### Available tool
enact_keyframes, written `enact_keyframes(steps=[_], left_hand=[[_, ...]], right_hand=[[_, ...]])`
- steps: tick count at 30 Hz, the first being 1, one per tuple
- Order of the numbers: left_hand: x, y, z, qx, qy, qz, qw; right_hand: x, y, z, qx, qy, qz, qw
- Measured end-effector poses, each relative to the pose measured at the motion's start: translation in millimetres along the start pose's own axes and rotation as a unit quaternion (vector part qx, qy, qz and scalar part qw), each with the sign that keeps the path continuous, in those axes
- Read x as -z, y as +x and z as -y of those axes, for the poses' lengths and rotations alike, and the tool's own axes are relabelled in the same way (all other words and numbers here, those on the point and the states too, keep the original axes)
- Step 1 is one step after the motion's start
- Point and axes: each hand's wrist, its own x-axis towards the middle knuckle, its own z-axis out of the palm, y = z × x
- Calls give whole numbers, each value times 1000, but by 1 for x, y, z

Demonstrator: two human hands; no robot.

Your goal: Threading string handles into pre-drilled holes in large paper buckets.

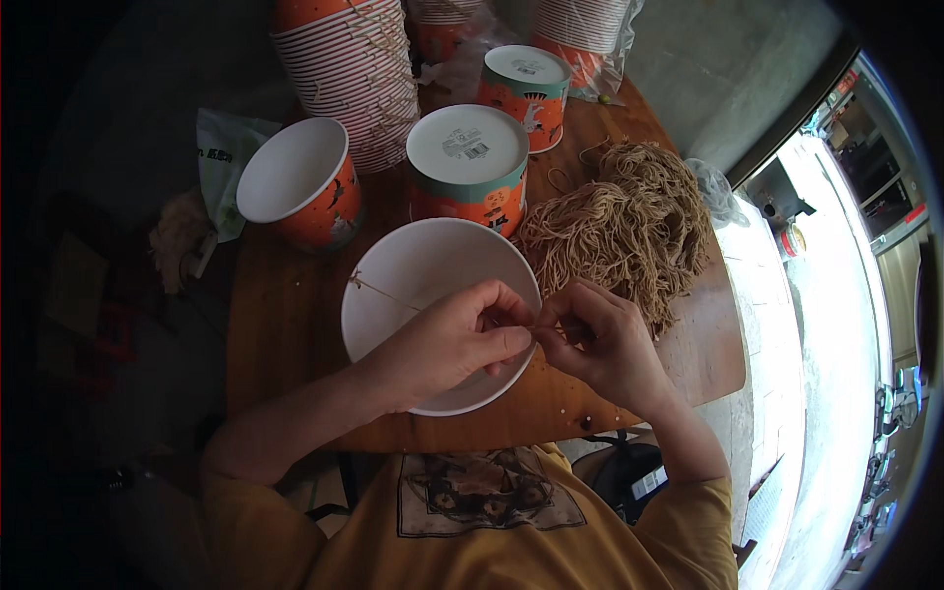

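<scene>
A large paper bucket (388,320) with a white inside stands mouth up at the table's near side. One end of a thin brown twine (385,294) is knotted at its left rim, and the cord runs across the mouth toward my hands. Over the right rim, my left hand (482,329) is closed with thumb and fingertips pinched on the twine. My right hand (602,329) meets it there, just outside the rim, also pinching the twine. The fingertips nearly touch, and they hide the cord's far end. A heap of brown twine (629,221) lies beyond my right hand.
Behind the bucket, two orange and green buckets stand upside down, one nearer (467,147) and one farther (526,67). Another bucket (295,172) leans at the left beside a tall nested stack (344,84). More wrapped stacks (580,25) stand at the back. The wooden table (703,344) has a rounded edge.
</scene>
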Motion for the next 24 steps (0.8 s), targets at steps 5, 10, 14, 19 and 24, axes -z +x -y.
enact_keyframes(steps=[5,10,14,19,24], left_hand=[[-4,1,10,-77,94,-33,992],[-11,-3,11,-356,459,-194,791],[-19,-6,6,-346,485,-197,778],[-21,-5,10,-317,396,-184,842],[-21,-3,11,-311,379,-170,855]], right_hand=[[-1,0,2,4,11,4,1000],[-2,-5,3,34,-25,-10,999],[-5,-9,2,83,-64,-33,994],[-7,-10,-4,116,-131,-68,982],[-5,-10,-8,134,-162,-86,974]])
